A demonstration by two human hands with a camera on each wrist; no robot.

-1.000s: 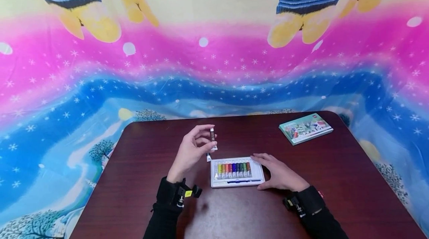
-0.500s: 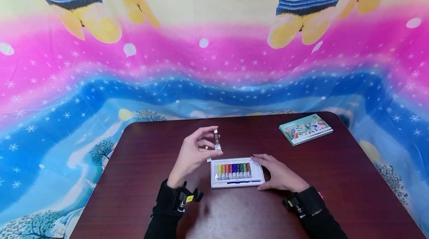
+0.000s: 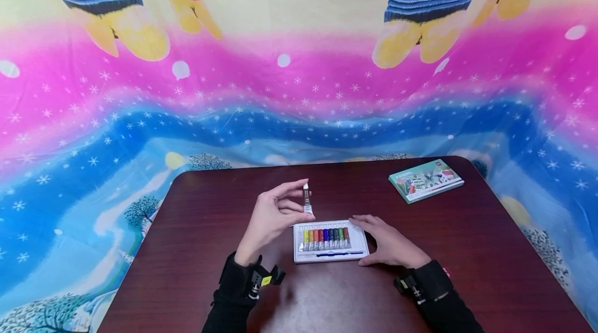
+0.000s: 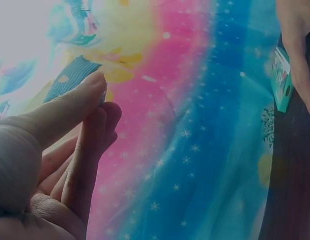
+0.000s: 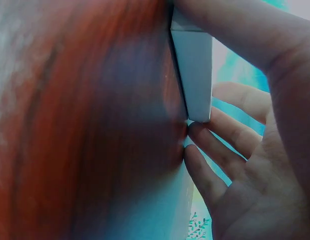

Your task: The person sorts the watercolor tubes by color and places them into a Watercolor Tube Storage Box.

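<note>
In the head view my left hand (image 3: 266, 216) pinches a small paint tube (image 3: 307, 199) between thumb and forefinger. The tube stands upright, white cap on top, with a dark brown label. It hangs just beyond the left half of a white paint tray (image 3: 358, 237). A row of colored paint tubes (image 3: 324, 238) and a thin blue paintbrush (image 3: 338, 254) lie in that tray. My right hand (image 3: 392, 239) grips the tray's right end, thumb at the near edge and fingers at the far corner. The right wrist view shows the tray's white side (image 5: 195, 75) between thumb and fingers.
A green printed box (image 3: 426, 181) lies at the back right of the dark wooden table (image 3: 210, 203). A patterned cloth (image 3: 299, 89) hangs around the table's back and sides.
My left hand has carried the tube a little to the right and nearer the tray. A second tube on the table is now hidden behind that hand. The right hand stays put.
</note>
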